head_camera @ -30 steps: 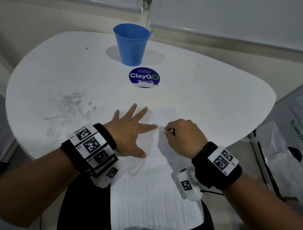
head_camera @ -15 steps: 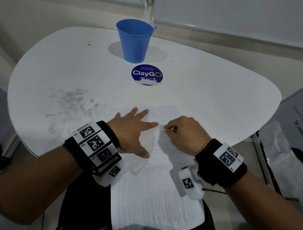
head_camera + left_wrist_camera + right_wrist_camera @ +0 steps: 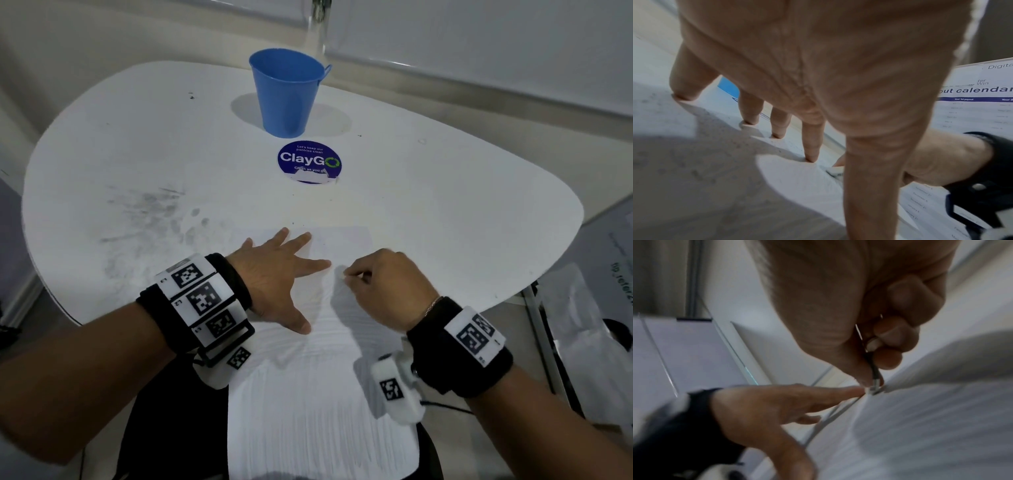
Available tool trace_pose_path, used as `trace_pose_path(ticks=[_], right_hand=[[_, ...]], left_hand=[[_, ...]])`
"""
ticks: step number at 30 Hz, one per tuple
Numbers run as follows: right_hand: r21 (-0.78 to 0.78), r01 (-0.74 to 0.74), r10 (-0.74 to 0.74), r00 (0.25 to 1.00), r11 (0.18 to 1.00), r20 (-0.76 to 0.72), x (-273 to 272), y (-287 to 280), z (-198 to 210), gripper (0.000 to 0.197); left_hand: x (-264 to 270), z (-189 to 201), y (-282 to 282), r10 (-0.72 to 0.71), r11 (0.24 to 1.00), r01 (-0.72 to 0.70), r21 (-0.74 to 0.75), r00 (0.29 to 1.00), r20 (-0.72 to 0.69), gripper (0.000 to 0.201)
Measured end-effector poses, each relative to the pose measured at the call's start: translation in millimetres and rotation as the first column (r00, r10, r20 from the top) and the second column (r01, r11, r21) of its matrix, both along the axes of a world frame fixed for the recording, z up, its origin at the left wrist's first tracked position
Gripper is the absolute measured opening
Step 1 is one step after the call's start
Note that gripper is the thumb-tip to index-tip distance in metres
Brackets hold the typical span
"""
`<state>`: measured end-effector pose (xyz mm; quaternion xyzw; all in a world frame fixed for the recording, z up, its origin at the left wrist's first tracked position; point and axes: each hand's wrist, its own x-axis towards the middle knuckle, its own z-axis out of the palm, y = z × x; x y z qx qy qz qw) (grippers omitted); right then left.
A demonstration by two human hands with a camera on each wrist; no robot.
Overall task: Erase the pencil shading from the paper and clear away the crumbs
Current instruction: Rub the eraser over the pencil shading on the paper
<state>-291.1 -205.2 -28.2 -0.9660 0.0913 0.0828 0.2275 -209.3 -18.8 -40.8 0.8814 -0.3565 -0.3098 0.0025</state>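
A white sheet of paper (image 3: 318,404) with faint pencil shading lies at the table's near edge and hangs over it. My left hand (image 3: 277,281) lies flat on the paper's left part, fingers spread (image 3: 812,146), pressing it down. My right hand (image 3: 380,284) pinches a small white eraser (image 3: 343,275) between thumb and fingers, its tip on the paper just right of my left index finger. The right wrist view shows the eraser (image 3: 872,390) touching the sheet (image 3: 931,426) beside that fingertip. No crumbs can be made out.
A blue metal bucket (image 3: 286,92) stands at the back of the white table (image 3: 445,205). A round blue ClayGo sticker (image 3: 309,161) lies in front of it. Grey smudges (image 3: 147,212) mark the table's left side. Printed sheets in plastic (image 3: 582,325) lie lower right, off the table.
The eraser in my right hand has shifted slightly left, toward my left index fingertip. My left hand has stayed flat on the paper.
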Motion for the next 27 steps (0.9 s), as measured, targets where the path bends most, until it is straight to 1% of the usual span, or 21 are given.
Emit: trace_pose_path(ticks=[1,2,5,6,7,9,10,11,14,15,16,19,20,22,23,24,25,27], right_hand=[[0.017,-0.030,0.031,0.999,0.999,-0.021,-2,4,1,0.019],[0.013,-0.025,0.026,0.999,1.000,-0.027,0,1,1,0.019],[-0.007,0.110,-0.110,0.993,0.994,0.032,10,-16,1,0.018],[-0.010,0.130,-0.129,0.991,0.991,0.046,10,-17,0,0.019],[-0.012,0.109,-0.108,0.993,0.994,0.044,9,-14,-1,0.019],[0.017,-0.016,0.016,1.000,1.000,0.016,2,2,-2,0.020],[0.042,-0.055,0.055,0.998,0.998,-0.001,-1,6,-1,0.020],[0.044,-0.053,0.053,0.999,0.998,-0.008,0,5,-1,0.020],[0.024,0.097,-0.099,0.993,0.995,0.057,12,-12,0,0.020],[0.026,0.122,-0.123,0.990,0.992,0.074,13,-14,0,0.019],[0.031,0.101,-0.104,0.992,0.994,0.077,12,-12,-1,0.019],[0.061,-0.078,0.077,0.997,0.995,0.022,2,9,-2,0.019],[0.052,-0.081,0.081,0.997,0.995,0.001,2,8,-1,0.019],[0.014,0.028,-0.029,0.999,0.999,0.031,10,-5,-3,0.018],[0.012,0.098,-0.099,0.993,0.995,0.067,13,-12,-3,0.018],[0.028,0.137,-0.139,0.987,0.990,0.086,13,-15,-4,0.017],[0.061,0.130,-0.135,0.988,0.990,0.080,11,-13,-5,0.017],[0.135,0.009,-0.011,1.000,0.991,0.018,3,1,-8,0.017]], left_hand=[[0,0,-1,0.001,1.000,-0.001,-0.002,1.000,-0.001,0.109],[0,0,-1,0.002,1.000,-0.002,-0.003,1.000,-0.001,0.109],[0,1,1,0.002,1.000,-0.002,0.002,1.000,0.003,0.108],[0,1,1,0.002,1.000,-0.002,0.003,1.000,0.003,0.108],[0,1,0,0.001,1.000,-0.001,0.004,1.000,0.003,0.108],[-1,2,0,0.003,1.000,-0.003,0.006,1.000,0.002,0.108],[-1,2,-1,0.005,1.000,-0.005,0.007,1.000,0.000,0.108],[-1,2,-1,0.006,1.000,-0.006,0.008,1.000,-0.001,0.109],[0,1,0,0.005,1.000,-0.005,0.007,1.000,-0.001,0.109],[0,1,0,0.004,1.000,-0.004,0.006,1.000,-0.003,0.109],[0,1,-1,0.003,1.000,-0.003,0.007,1.000,-0.005,0.109],[0,1,-2,0.002,1.000,-0.002,0.015,1.000,-0.004,0.112],[0,0,-2,0.004,1.000,-0.004,0.015,1.000,0.000,0.113],[0,1,0,0.004,1.000,-0.004,0.013,1.000,0.008,0.113],[0,1,0,0.002,1.000,-0.002,0.011,1.000,0.010,0.112],[0,1,1,0.000,1.000,0.000,0.009,1.000,0.011,0.112],[0,1,0,-0.001,1.000,0.001,0.008,1.000,0.008,0.112],[0,3,0,0.000,1.000,0.000,0.011,1.000,0.000,0.112]])
